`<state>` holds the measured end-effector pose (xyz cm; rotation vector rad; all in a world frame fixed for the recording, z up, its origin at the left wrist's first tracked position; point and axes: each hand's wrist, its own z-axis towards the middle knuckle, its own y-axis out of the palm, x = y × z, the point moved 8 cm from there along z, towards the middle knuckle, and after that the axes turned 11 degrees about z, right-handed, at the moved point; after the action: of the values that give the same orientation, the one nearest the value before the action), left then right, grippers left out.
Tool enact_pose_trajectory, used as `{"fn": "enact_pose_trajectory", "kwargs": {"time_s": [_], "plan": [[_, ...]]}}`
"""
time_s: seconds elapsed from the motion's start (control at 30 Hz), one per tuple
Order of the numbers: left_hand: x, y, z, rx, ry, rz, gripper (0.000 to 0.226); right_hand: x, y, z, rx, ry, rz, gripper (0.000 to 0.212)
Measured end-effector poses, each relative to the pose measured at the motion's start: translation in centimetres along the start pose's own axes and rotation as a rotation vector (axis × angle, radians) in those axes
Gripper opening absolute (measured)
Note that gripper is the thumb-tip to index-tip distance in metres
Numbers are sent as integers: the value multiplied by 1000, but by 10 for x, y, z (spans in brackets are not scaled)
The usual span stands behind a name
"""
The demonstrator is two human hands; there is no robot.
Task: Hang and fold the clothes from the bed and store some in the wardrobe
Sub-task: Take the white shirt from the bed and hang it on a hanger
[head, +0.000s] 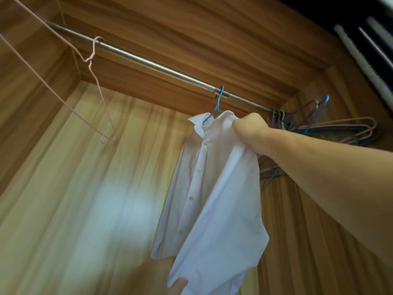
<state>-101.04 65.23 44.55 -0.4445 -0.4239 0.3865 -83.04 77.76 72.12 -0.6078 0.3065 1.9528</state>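
Shirt (212, 188) — white, buttoned, creased — hangs on blue hanger (218, 105).

Left hand (177, 286) cut off by the bottom edge, only fingertips showing at the white shirt (209, 188) hem. Blue hanger (215, 107) mostly hidden inside the collar. Pink hanger (63, 81) clipped by the left edge.

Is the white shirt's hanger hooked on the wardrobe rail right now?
Yes, the blue hanger carrying the white shirt is hooked over the metal rail.
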Motion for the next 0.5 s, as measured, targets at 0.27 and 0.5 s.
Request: {"fn": "enact_pose_trajectory", "kwargs": {"time_s": [0.27,0.5], "plan": [[-4,11,-28,-81,-18,214,52,21,-3,-41,-65,-32,-7,40],[3,43,-79,-277,4,-48,43,71,-11,-130,-159,63,-93,51]]}}
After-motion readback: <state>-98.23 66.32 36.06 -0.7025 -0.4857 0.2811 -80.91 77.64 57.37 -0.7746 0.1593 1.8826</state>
